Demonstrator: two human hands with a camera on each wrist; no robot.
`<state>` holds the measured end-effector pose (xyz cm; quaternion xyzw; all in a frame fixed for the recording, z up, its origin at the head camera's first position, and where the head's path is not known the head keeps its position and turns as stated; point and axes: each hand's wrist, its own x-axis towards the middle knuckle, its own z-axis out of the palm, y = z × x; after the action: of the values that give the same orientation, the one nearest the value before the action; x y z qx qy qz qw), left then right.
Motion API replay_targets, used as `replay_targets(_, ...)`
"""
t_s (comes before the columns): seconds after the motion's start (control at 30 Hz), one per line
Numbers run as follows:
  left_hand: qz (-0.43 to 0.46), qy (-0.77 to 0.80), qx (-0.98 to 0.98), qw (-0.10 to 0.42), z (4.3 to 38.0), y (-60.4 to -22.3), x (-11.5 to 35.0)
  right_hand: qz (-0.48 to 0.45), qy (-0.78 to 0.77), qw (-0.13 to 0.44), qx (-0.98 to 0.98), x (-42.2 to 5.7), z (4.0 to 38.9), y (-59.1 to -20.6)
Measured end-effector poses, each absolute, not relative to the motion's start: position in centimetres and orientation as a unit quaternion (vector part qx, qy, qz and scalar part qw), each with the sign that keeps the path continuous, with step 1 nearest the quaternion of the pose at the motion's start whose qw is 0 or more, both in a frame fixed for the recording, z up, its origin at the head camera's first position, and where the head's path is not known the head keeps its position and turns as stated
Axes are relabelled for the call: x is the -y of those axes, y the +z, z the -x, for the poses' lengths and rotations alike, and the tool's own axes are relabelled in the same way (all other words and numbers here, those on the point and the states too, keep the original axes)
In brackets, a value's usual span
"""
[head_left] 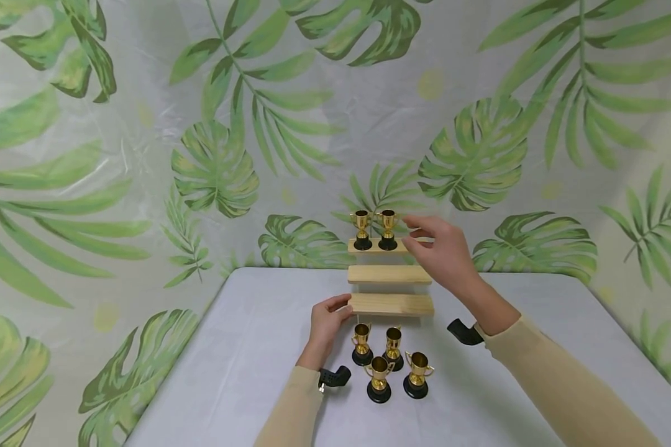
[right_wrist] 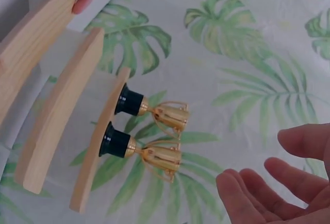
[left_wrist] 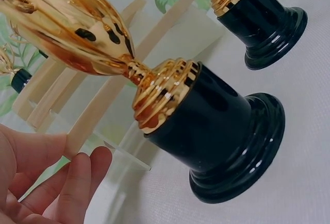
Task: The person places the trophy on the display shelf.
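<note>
A small stand with three wooden steps rises from the white table. My left hand pinches the left end of its lowest board, thumb on one side and fingers on the other. Two small gold trophy cups, a left one and a right one, stand upright on the top board. Just right of them my right hand hovers with nothing in it, thumb and fingers apart, a gap separating its fingertips from the nearer cup.
Several more gold trophies with black bases stand on the table in front of the stand, among them a front one and a right one. The middle board bears nothing. A leaf-patterned curtain hangs behind the table.
</note>
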<state>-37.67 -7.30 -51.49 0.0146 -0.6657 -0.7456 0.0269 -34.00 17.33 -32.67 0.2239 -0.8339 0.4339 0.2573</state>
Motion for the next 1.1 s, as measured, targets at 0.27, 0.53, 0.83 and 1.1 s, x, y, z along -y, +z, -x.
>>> replay_targets(0.27,-0.017,-0.754,0.656,0.029,38.2,-52.3,7.5,-0.218,0.446,0.243,0.833,-17.6,31.7,-34.1)
replay_targets(0.53,-0.017,-0.762,0.647,0.03,38.0,-52.1,7.4,-0.219,0.444,0.25,0.832,-17.9,29.6,-35.5)
replay_targets(0.83,-0.017,-0.757,0.652,0.03,37.9,-52.1,7.5,-0.209,0.442,0.241,0.838,-18.3,27.8,-37.9)
replay_targets(1.1,-0.017,-0.763,0.646,0.029,37.9,-52.2,7.4,-0.203,0.436,0.216,0.85,-18.4,26.6,-39.4)
